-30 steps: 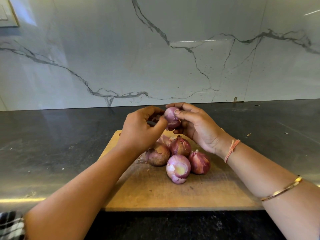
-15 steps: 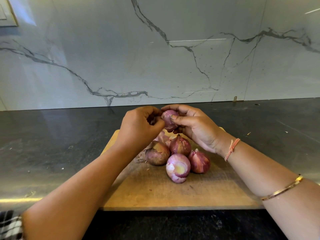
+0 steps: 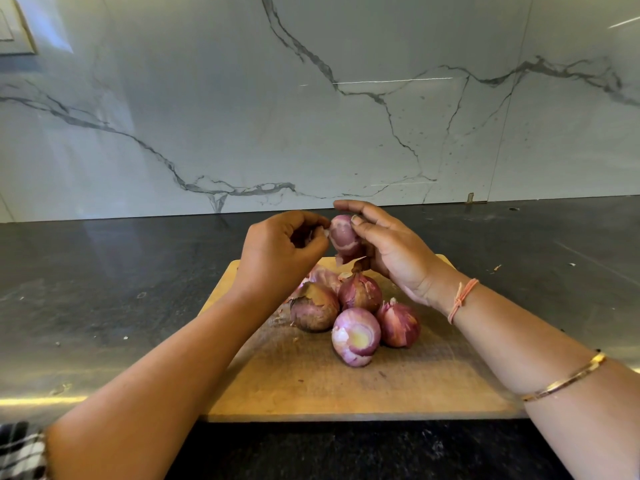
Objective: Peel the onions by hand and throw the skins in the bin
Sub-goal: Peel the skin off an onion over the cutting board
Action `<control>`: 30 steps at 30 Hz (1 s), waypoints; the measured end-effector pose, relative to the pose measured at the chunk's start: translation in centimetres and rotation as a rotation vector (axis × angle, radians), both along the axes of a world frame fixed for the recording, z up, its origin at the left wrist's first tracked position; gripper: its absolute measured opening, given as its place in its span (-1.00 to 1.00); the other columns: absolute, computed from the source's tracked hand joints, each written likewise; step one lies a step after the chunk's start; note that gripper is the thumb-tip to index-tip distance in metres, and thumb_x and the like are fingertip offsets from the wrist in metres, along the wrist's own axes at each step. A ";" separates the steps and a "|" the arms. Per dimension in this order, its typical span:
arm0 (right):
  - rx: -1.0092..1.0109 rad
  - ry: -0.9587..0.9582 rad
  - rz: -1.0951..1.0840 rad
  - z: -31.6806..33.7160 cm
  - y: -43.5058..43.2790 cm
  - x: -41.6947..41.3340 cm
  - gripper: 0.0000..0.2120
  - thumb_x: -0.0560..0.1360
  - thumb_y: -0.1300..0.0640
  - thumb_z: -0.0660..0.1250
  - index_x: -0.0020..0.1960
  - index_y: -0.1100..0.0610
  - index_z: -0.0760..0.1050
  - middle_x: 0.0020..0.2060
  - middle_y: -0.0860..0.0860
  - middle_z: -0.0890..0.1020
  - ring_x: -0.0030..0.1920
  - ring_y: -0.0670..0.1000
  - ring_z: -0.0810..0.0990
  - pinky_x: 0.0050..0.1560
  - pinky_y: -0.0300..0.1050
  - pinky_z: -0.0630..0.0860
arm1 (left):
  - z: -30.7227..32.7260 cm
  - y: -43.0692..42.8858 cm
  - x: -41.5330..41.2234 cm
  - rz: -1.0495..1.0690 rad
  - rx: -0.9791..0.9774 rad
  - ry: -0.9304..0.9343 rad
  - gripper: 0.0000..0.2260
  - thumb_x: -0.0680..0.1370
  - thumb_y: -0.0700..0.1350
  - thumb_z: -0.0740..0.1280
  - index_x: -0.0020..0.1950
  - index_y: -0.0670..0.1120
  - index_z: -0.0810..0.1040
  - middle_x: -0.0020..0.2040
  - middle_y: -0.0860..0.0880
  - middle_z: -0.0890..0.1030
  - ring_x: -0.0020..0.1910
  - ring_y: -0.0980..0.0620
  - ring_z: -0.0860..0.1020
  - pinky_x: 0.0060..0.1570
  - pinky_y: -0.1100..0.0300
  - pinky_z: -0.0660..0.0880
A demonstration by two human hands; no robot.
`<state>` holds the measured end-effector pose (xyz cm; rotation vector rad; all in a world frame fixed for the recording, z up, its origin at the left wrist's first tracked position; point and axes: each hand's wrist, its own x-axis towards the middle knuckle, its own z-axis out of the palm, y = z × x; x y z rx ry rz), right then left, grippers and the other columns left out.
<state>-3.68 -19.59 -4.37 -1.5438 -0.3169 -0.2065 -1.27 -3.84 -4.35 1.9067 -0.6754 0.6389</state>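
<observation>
Purple-pink onion sits in the air over the far edge of the board. Right hand is clamped on it: forefinger over the top, thumb on the near face, other fingers curled behind. Left hand is curled against its left side, thumb and forefinger pinching a scrap of skin. Hands are together, both on the one onion.

Handling, my read:
- Small, light, firm, round. One hand carries it easily.
- Bared flesh looks glossy, so likely slick. Grip the body across its widest part, not the tips.
- Skin is papery and brittle, so expect it to tear off in scraps, not one sheet. Start at a loose edge.
- One flap hangs free under the onion, which is the obvious next pull point.
- Scraps are near weightless and will drift, so gather them before any carry.

Count:
- Onions: 1 in hand, 4 sure on the board, clustered mid-board toward the far edge.
- Front onion is mostly peeled.
- Left onion, middle onion and right onion have skin on.
- Pink shape behind the left onion could be a fifth onion or shed skin, can't tell.
- Board: 1, at the front edge of the bench.
- Bin: none in view.
</observation>
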 end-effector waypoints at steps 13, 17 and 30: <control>0.164 0.027 0.005 0.6 0.2 -0.4 -0.87 0.57 0.35 0.18 0.01 0.15 0.43 -0.12 0.11 0.53 -0.26 0.04 0.58 -0.19 -0.05 0.58 | 0.1 0.1 0.2 0.039 0.110 0.018 -0.88 0.49 -0.17 0.37 -0.02 -0.06 0.67 -0.22 0.13 0.63 -0.21 0.16 0.60 -0.16 0.32 0.53; 0.221 0.045 -0.004 0.6 0.2 -0.3 -0.87 0.58 0.35 0.16 -0.01 0.13 0.36 -0.05 0.15 0.50 -0.24 0.04 0.59 -0.09 0.01 0.61 | 0.2 0.0 -0.3 -0.019 0.137 0.060 -0.84 0.44 -0.01 0.37 -0.01 0.04 0.65 -0.14 0.14 0.65 -0.13 0.22 0.60 -0.08 0.27 0.56; -0.083 -0.042 -0.059 0.1 0.2 -0.1 -0.90 0.61 0.15 0.20 0.04 0.06 0.49 -0.02 0.14 0.56 -0.15 -0.01 0.58 -0.19 -0.18 0.53 | 0.1 -0.2 -0.3 -0.001 0.123 0.023 -0.74 0.40 -0.02 0.41 0.07 -0.02 0.60 -0.09 0.07 0.64 -0.12 0.16 0.60 -0.07 0.18 0.59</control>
